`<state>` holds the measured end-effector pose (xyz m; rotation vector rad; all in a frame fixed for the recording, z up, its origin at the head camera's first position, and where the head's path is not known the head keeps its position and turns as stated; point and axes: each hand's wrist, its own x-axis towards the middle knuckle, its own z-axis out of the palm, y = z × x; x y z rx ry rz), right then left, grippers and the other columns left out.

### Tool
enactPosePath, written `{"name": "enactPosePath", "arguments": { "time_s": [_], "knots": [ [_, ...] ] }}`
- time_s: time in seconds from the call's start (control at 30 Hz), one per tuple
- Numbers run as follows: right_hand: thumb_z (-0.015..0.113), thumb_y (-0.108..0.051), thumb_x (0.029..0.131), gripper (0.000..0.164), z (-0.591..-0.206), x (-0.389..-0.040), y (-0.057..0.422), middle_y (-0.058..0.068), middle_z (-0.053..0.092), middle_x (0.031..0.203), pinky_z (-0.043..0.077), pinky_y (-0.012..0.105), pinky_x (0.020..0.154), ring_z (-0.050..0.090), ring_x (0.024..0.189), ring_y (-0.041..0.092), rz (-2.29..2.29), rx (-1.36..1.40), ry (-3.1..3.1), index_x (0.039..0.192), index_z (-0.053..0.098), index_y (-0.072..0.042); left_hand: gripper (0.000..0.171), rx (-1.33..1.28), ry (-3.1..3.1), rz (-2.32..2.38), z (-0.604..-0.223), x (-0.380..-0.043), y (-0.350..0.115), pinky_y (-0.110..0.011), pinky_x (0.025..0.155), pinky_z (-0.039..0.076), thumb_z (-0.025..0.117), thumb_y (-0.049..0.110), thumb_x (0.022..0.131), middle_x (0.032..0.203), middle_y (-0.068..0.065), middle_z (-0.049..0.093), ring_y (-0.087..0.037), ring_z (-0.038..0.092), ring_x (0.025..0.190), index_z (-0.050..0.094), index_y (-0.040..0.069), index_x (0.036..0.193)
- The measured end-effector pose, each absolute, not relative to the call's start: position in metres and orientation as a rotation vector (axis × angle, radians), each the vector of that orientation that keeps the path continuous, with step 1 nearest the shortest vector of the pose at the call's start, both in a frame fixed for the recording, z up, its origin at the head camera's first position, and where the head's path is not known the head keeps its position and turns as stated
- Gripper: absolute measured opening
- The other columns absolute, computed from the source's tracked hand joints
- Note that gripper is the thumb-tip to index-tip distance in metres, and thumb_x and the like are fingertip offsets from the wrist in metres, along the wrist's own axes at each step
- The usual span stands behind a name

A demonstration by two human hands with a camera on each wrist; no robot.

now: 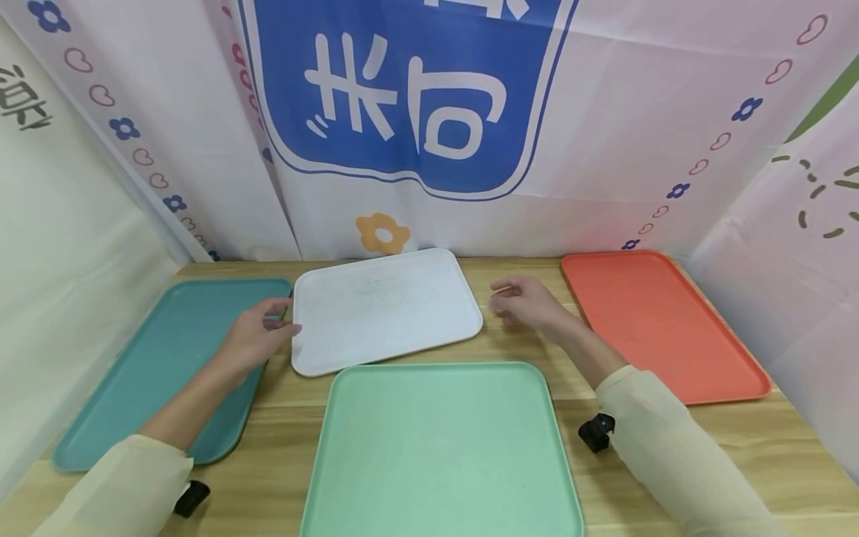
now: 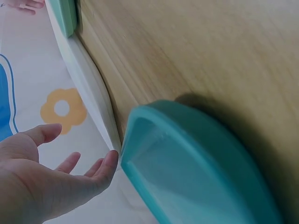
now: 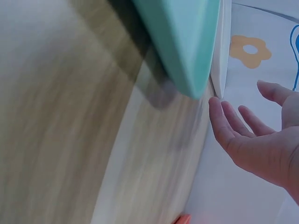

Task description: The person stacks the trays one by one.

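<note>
A white tray (image 1: 385, 309) lies slightly turned at the back of the wooden table. At its left edge is my left hand (image 1: 258, 332), fingers loosely bent and nothing held; whether a fingertip touches the rim I cannot tell. In the left wrist view that hand (image 2: 56, 172) has its fingers spread near the teal tray's corner (image 2: 161, 116). My right hand (image 1: 526, 302) hovers just off the white tray's right edge. The right wrist view shows this hand (image 3: 261, 140) with relaxed fingers, holding nothing, close to the white tray's end (image 3: 222, 60).
A light green tray (image 1: 439, 447) lies in front of the white one. The teal tray (image 1: 161, 365) is on the left, under my left forearm. On the right lies a red-orange tray (image 1: 664, 328). Printed cloth (image 1: 604, 149) hangs behind and at both sides of the table (image 1: 268, 477).
</note>
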<state>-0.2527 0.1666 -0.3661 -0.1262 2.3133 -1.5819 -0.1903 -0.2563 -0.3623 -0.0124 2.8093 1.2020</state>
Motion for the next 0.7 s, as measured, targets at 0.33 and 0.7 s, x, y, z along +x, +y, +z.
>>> {"name": "enactPosePath", "arguments": {
  "time_s": [0.33,0.7],
  "knots": [
    [0.056,-0.008,0.093,0.047,-0.370,-0.266,0.154,0.025,0.052,0.128,0.048,0.045,0.095,0.054,0.114,0.038,-1.664,-0.137,2.279,0.136,0.042,0.005,0.058,-0.038,2.781,1.233,-0.361,-0.193,-0.257,-0.056,0.093,0.043,0.056,0.025,0.095,0.139,-0.030,0.035,-0.045,0.040,0.123,0.035,-0.003,0.141],
    [0.057,-0.007,0.091,0.048,-0.373,-0.277,0.141,0.022,0.056,0.124,0.048,0.045,0.094,0.055,0.111,0.033,-1.679,-0.060,2.276,0.135,0.044,0.003,0.059,-0.028,2.764,1.275,-0.362,-0.193,-0.261,-0.057,0.095,0.041,0.054,0.027,0.096,0.140,-0.031,0.034,-0.046,0.037,0.125,0.033,-0.002,0.143]
  ]
}}
